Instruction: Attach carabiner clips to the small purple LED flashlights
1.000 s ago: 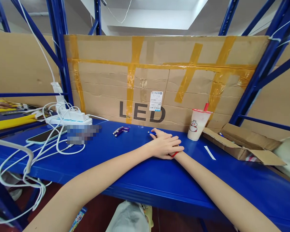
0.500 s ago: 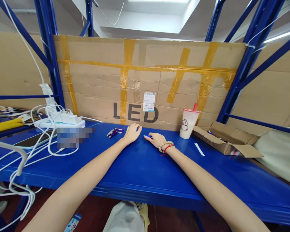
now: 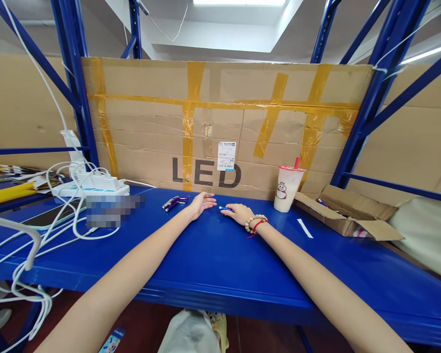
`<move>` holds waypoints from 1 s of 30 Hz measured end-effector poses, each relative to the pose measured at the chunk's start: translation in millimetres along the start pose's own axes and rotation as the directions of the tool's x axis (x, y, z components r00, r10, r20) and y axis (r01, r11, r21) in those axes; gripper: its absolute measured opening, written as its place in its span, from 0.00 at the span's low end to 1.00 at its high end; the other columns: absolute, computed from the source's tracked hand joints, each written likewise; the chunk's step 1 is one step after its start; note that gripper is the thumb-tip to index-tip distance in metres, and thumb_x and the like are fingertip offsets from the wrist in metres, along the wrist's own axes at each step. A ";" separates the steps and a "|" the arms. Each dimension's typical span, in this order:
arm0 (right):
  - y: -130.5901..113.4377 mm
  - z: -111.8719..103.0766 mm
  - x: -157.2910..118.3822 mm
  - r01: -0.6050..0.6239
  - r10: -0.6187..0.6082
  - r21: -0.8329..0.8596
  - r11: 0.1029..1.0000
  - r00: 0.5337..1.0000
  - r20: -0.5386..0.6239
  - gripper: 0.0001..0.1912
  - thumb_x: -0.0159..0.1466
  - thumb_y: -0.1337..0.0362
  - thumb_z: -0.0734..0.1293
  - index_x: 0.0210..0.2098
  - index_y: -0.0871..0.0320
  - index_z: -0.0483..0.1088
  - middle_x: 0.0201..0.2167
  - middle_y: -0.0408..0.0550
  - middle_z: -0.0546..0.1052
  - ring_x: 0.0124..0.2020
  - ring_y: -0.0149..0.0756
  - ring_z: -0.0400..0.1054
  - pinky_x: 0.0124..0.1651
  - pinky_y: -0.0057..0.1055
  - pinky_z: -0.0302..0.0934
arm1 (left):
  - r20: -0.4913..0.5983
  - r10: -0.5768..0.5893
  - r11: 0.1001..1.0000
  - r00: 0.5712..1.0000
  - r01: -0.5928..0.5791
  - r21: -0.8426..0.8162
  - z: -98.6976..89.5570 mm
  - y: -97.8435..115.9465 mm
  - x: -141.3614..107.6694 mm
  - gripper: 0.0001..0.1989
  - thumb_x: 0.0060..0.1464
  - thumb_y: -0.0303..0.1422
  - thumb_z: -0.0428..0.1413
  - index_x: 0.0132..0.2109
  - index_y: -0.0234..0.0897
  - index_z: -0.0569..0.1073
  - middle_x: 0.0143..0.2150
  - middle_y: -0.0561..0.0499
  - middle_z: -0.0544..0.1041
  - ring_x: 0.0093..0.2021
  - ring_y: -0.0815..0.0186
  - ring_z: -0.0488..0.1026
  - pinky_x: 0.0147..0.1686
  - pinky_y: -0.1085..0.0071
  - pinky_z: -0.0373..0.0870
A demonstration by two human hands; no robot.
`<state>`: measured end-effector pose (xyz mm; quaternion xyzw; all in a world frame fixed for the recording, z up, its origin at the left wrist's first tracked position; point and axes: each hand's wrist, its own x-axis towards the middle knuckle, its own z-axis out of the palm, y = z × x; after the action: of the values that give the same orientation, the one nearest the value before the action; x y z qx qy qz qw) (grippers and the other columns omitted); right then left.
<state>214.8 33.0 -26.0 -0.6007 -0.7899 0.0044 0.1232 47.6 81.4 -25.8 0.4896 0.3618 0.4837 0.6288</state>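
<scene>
On the blue table (image 3: 206, 260), my left hand (image 3: 203, 203) rests with its fingers apart and the palm turned partly inward, holding nothing. Just left of it lie purple and silver pen-like items (image 3: 174, 202). My right hand (image 3: 239, 214), with a bead bracelet and a red string at the wrist, is closed on a blue pen (image 3: 226, 209) whose tip points left toward my left hand. A small gap of table separates the two hands.
A cup with a red straw (image 3: 287, 190) and a white strip (image 3: 305, 228) are right of my hands. Farther right sits an open cardboard box (image 3: 347, 215). White cables and a power strip (image 3: 95, 184) crowd the left. A cardboard panel (image 3: 150, 132) stands behind.
My left hand has turned, so its palm shows more and its fingers are more spread. My right hand has shifted slightly, still holding the pen.
</scene>
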 end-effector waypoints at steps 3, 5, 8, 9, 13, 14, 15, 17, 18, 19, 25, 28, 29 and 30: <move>2.2 1.7 1.8 0.009 -0.009 -0.008 1.000 1.000 -0.007 0.21 0.63 0.47 0.52 0.39 0.51 0.68 0.41 0.44 0.74 0.43 0.38 0.66 0.36 0.27 0.54 | -0.026 0.011 1.000 1.000 -0.011 -0.014 -0.7 -2.6 0.6 0.10 0.53 0.29 0.43 0.37 0.32 0.68 0.30 0.46 0.73 0.29 0.69 0.73 0.33 0.76 0.67; 2.6 2.0 2.0 0.018 -0.018 -0.010 1.000 1.000 -0.004 0.21 0.63 0.46 0.51 0.40 0.51 0.68 0.41 0.44 0.74 0.43 0.38 0.66 0.37 0.27 0.55 | -0.035 0.011 1.000 0.999 -0.011 -0.013 0.1 -3.0 0.2 0.10 0.53 0.29 0.43 0.37 0.31 0.68 0.29 0.46 0.73 0.28 0.69 0.72 0.32 0.75 0.67; 1.5 0.8 0.7 0.023 -0.023 -0.008 1.000 1.000 -0.001 0.21 0.63 0.46 0.52 0.40 0.50 0.68 0.41 0.44 0.73 0.44 0.38 0.66 0.37 0.28 0.55 | -0.039 0.008 1.000 0.999 -0.008 0.006 2.6 -2.4 -1.4 0.09 0.52 0.28 0.45 0.36 0.30 0.68 0.28 0.46 0.73 0.25 0.70 0.71 0.31 0.75 0.67; 0.8 0.1 0.0 0.019 -0.019 -0.008 1.000 1.000 0.001 0.21 0.63 0.46 0.52 0.40 0.50 0.68 0.42 0.44 0.73 0.45 0.39 0.66 0.38 0.28 0.55 | -0.038 0.009 1.000 0.999 -0.008 0.010 3.2 -2.1 -2.0 0.08 0.52 0.27 0.46 0.36 0.30 0.68 0.28 0.46 0.73 0.25 0.70 0.71 0.31 0.75 0.67; -2.3 -3.3 -2.6 0.013 -0.013 0.000 1.000 1.000 0.012 0.21 0.62 0.46 0.53 0.41 0.50 0.69 0.43 0.44 0.73 0.45 0.39 0.66 0.38 0.29 0.56 | -0.024 0.019 1.000 1.000 -0.019 0.001 3.2 -1.2 -3.3 0.10 0.53 0.29 0.45 0.37 0.30 0.69 0.29 0.46 0.73 0.27 0.69 0.72 0.31 0.76 0.67; -2.9 -4.1 -3.1 0.013 -0.013 0.002 1.000 1.000 0.014 0.21 0.62 0.46 0.53 0.40 0.50 0.69 0.43 0.44 0.73 0.45 0.39 0.66 0.38 0.29 0.56 | -0.020 0.022 1.000 1.000 -0.022 -0.005 2.7 -1.0 -3.4 0.10 0.53 0.29 0.44 0.37 0.30 0.68 0.29 0.46 0.73 0.27 0.69 0.72 0.31 0.76 0.67; -3.5 -4.7 -3.4 0.009 -0.009 0.003 1.000 1.000 0.016 0.21 0.62 0.46 0.53 0.40 0.51 0.69 0.42 0.44 0.73 0.45 0.40 0.66 0.38 0.29 0.56 | -0.016 0.024 1.000 1.000 -0.024 -0.010 2.3 -0.8 -3.4 0.11 0.54 0.30 0.44 0.37 0.30 0.68 0.29 0.46 0.73 0.28 0.69 0.73 0.31 0.76 0.67; -4.2 -5.5 -3.9 -0.001 0.001 0.002 1.000 1.000 0.020 0.21 0.62 0.46 0.53 0.39 0.51 0.69 0.42 0.44 0.73 0.44 0.40 0.66 0.38 0.29 0.56 | -0.013 0.025 1.000 1.000 -0.026 -0.016 1.8 -0.4 -3.5 0.11 0.54 0.31 0.43 0.37 0.30 0.68 0.29 0.46 0.73 0.28 0.69 0.73 0.30 0.76 0.67; -4.4 -5.6 -4.0 -0.004 0.004 0.002 1.000 1.000 0.021 0.21 0.62 0.46 0.53 0.39 0.51 0.69 0.42 0.44 0.74 0.44 0.40 0.66 0.38 0.30 0.56 | -0.014 0.024 1.000 1.000 -0.025 -0.017 1.8 -0.2 -3.6 0.11 0.54 0.31 0.43 0.37 0.30 0.68 0.29 0.46 0.73 0.27 0.69 0.72 0.30 0.76 0.67; -4.3 -5.6 -4.0 -0.004 0.004 0.001 1.000 1.000 0.020 0.21 0.62 0.46 0.53 0.39 0.51 0.69 0.42 0.44 0.73 0.44 0.40 0.66 0.38 0.30 0.56 | -0.016 0.023 1.000 1.000 -0.023 -0.017 1.9 0.0 -3.6 0.11 0.54 0.31 0.43 0.37 0.30 0.68 0.29 0.46 0.73 0.27 0.69 0.72 0.29 0.76 0.66; -1.7 -2.9 -2.2 0.013 -0.013 0.000 1.000 1.000 0.009 0.21 0.63 0.46 0.52 0.39 0.51 0.69 0.42 0.44 0.74 0.44 0.39 0.66 0.37 0.29 0.56 | -0.026 0.020 1.000 0.999 -0.020 -0.006 2.8 -0.3 -3.0 0.12 0.53 0.30 0.43 0.36 0.30 0.69 0.28 0.46 0.72 0.26 0.69 0.72 0.28 0.76 0.66; -1.4 -1.9 -1.6 0.009 -0.009 -0.002 1.000 1.000 0.007 0.21 0.63 0.47 0.52 0.37 0.52 0.69 0.40 0.44 0.74 0.42 0.38 0.67 0.36 0.28 0.55 | -0.030 0.021 1.000 0.999 -0.021 -0.001 2.5 -1.2 -2.3 0.12 0.53 0.31 0.43 0.36 0.30 0.69 0.29 0.46 0.73 0.26 0.69 0.71 0.29 0.76 0.65; -1.6 -1.9 -1.6 0.007 -0.007 -0.002 1.000 1.000 0.006 0.21 0.63 0.47 0.52 0.37 0.52 0.69 0.40 0.44 0.74 0.42 0.38 0.67 0.36 0.28 0.55 | -0.031 0.021 1.000 0.999 -0.021 0.001 2.3 -1.4 -2.1 0.12 0.53 0.31 0.43 0.35 0.31 0.69 0.29 0.46 0.73 0.26 0.69 0.71 0.29 0.76 0.65; -2.0 -2.0 -1.8 0.004 -0.004 -0.001 1.000 1.000 0.004 0.21 0.63 0.47 0.52 0.37 0.52 0.69 0.40 0.44 0.74 0.42 0.38 0.67 0.36 0.28 0.55 | -0.032 0.022 1.000 0.999 -0.021 0.003 2.3 -1.5 -2.1 0.12 0.53 0.31 0.43 0.35 0.31 0.69 0.29 0.46 0.73 0.26 0.69 0.71 0.29 0.76 0.65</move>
<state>213.8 30.5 -24.1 -0.5991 -0.7914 0.0050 0.1212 49.5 78.7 -26.7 0.4865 0.3671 0.4977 0.6172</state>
